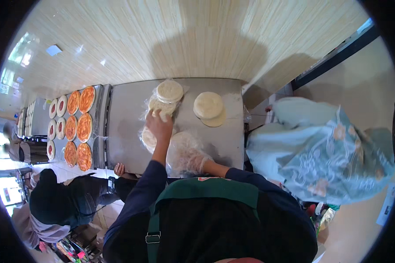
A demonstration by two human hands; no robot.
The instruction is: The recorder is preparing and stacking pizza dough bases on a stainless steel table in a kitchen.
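My left hand (159,126) reaches over the steel table (128,111), its fingertips on the near edge of a round pizza base (162,106). Just beyond lies a stack of pale bases (170,90) on crumpled clear plastic. Under my left wrist another base (148,137) shows, also in plastic. Close to my body, my right hand (197,161) is covered by clear film and grips a clear plastic bag (183,153) with a round base in it. Farther right, a thick pale base (208,105) partly overlaps a thinner one (216,120).
Left of the table, a tray (98,131) bears several sauced pizza bases (84,127) and smaller rounds with red centres (61,129). A co-worker's hand (119,169) rests at the table's near left edge. Another person in a pale blue garment (316,154) is close on the right. A wall (135,42) borders the far side.
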